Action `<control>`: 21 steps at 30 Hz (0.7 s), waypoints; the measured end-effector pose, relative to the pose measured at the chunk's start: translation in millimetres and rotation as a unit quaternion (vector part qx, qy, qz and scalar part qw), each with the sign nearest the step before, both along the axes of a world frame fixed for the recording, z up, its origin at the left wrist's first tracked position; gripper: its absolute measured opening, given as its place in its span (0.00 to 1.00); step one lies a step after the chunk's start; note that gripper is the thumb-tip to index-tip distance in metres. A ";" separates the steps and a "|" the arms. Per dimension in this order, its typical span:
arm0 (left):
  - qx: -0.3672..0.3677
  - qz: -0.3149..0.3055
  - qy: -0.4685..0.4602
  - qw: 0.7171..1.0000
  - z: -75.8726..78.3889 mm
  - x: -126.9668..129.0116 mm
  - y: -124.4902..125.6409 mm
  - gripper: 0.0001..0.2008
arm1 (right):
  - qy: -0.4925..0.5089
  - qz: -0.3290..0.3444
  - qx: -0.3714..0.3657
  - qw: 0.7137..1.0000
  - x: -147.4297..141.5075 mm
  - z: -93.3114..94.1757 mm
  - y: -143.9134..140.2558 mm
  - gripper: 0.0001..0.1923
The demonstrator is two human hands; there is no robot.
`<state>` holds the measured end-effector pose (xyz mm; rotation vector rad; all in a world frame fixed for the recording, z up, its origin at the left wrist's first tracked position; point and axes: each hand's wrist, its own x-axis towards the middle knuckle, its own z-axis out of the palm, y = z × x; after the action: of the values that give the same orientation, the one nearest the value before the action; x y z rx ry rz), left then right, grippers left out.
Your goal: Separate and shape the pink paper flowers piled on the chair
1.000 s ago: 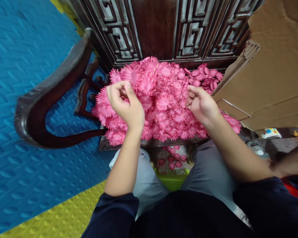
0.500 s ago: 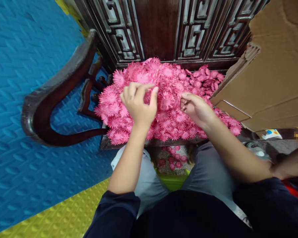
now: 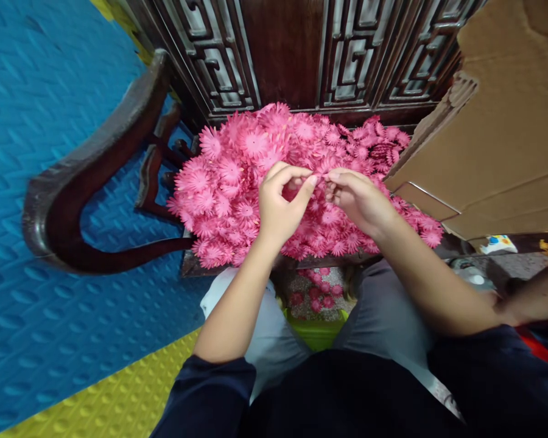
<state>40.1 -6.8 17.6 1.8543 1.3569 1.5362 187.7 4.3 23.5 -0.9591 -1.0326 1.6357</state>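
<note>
The left hand (image 3: pixel 281 204) and right hand (image 3: pixel 364 204) nearly meet, grip unclear, above pink, round, thin-petalled flowers (image 3: pixel 231 171), probably light, bendable, best pinched centrally.

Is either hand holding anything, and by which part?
A small pink piece shows between the left hand and right hand, seemingly pinched by both; which part each grips is too small to tell.

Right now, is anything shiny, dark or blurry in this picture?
Head view: a pale sheen on the curved chair arm; head view: the large flowers in the pink pile read fairly clearly; head view: detail between the fingertips of the left hand and right hand is too soft to make out.
</note>
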 end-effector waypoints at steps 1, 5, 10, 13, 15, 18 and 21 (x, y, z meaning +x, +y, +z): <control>-0.007 -0.009 -0.015 1.000 0.4 -0.2 0.1 0.04 | -0.001 -0.002 0.003 1.000 -0.2 0.0 -0.1 0.04; -0.020 -0.029 -0.047 0.998 0.3 -0.4 1.4 0.03 | -0.006 -0.003 0.009 1.000 -0.5 0.6 -0.1 0.03; -0.044 -0.040 -0.088 0.994 -1.2 -0.9 1.7 0.03 | -0.012 -0.007 0.014 1.000 -0.1 0.7 -0.1 0.03; -0.048 -0.047 -0.073 0.995 0.7 -1.1 -0.1 0.03 | -0.027 -0.005 0.021 0.999 -0.3 0.0 -0.4 0.02; -0.040 -0.047 -0.048 0.997 3.0 -1.6 -1.3 0.05 | -0.042 -0.009 0.045 0.998 -0.6 -0.9 -0.2 0.02; -0.028 -0.035 -0.017 0.999 5.5 -3.0 -1.5 0.05 | -0.063 -0.025 0.082 0.994 -0.9 -2.6 0.9 0.03; -0.028 -0.019 -0.009 0.999 5.5 -3.9 -0.3 0.06 | -0.061 -0.039 0.078 0.994 -1.0 -3.8 2.1 0.04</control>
<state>36.2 -7.1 23.1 1.8169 1.3365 1.4775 186.7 6.4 19.6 -0.9915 -1.1725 1.4236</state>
